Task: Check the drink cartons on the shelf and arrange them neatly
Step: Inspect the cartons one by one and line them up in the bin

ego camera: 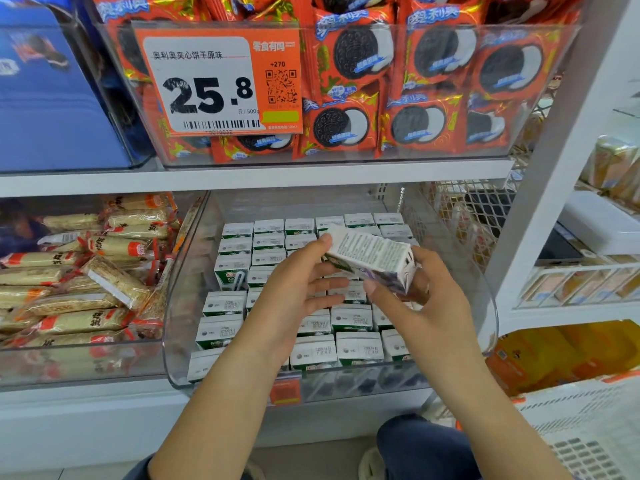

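Above the clear bin [486, 317], both hands held one carton [372, 256], its long axis tilted from upper left down to lower right. The left hand [294, 289] pressed its thumb to the upper end, fingers loosely spread beneath; the right hand [420, 299] curled round the lower end. Below, rows of cartons [351, 318] stood upright, with no gap visible.

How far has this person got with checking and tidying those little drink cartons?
Most small white-and-green drink cartons already stand in upright rows inside the clear plastic bin. In hand: one white carton with purple print, tilted on its side above the rows, held between the left hand and right hand, apparently being checked. Left: setting it back in a row; where its slot is cannot be told, since the hands cover the middle.
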A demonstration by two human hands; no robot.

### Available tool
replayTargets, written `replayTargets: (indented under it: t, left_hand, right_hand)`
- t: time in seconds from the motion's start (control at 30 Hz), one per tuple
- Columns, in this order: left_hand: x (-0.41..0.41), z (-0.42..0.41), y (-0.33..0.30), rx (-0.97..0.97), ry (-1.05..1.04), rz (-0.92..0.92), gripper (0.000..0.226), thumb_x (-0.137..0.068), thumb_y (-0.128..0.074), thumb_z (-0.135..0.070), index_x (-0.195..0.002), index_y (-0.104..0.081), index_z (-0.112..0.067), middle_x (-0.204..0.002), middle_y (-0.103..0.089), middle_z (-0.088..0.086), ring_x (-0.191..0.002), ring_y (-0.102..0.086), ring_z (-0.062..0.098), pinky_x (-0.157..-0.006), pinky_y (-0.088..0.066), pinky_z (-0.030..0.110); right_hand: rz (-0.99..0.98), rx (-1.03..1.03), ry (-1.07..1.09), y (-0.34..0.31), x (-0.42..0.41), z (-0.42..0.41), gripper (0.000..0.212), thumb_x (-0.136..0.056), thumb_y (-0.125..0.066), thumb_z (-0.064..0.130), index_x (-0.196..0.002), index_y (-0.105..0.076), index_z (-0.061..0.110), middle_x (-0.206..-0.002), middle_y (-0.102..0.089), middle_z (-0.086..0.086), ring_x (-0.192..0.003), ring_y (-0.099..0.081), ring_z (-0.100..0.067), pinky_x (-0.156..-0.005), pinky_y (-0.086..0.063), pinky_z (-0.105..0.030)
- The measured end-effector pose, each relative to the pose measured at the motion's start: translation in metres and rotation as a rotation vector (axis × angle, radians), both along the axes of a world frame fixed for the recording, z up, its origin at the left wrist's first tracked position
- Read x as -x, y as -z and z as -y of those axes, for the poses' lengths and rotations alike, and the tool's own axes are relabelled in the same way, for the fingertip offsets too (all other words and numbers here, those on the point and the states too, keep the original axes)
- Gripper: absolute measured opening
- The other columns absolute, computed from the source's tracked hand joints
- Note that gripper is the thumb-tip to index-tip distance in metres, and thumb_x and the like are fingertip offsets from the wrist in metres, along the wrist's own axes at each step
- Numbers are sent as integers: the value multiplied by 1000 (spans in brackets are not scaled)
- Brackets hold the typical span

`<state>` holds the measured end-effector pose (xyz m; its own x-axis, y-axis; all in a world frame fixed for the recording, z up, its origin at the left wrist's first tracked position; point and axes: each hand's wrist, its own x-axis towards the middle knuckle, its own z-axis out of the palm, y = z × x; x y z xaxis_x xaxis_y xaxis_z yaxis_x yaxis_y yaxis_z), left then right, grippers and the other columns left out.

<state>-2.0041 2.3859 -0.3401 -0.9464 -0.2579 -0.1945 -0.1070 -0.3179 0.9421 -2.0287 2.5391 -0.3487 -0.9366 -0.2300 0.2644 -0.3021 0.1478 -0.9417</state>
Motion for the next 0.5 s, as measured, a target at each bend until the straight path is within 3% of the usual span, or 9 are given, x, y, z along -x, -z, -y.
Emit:
replayTargets:
  t: [0.17,0.33,0.5]
  left_hand:
    - [4,-4,6,-1,65,52,30,-97,-48,-39,-110,-64,-18,-90,-76,6,-81,-72,17,-76,-59,31]
    - [4,-9,7,-58,84,102,35,-100,-46,-32,-122,-60,-10,-108,-71,17,-89,-70,25,-81,-59,36]
    - [4,-9,6,-121,79,73,32,-100,-45,-28,-122,-60,-10,-114,-68,18,-91,-69,26,-81,-59,36]
  right_hand:
    - [-279,-243,137,0,-4,-1,35,-74,-66,49,-101,-44,55,-92,-60,28,-88,-57,0,-68,-47,-16]
    - [-414,-314,182,2,-2,-3,44,-74,-74,38,-114,-58,30,-101,-59,13,-94,-56,-10,-68,-45,-19]
    - [-449,-318,187,2,-2,-3,47,-73,-80,26,-114,-59,28,-99,-53,17,-94,-57,-12,-67,-48,-24]
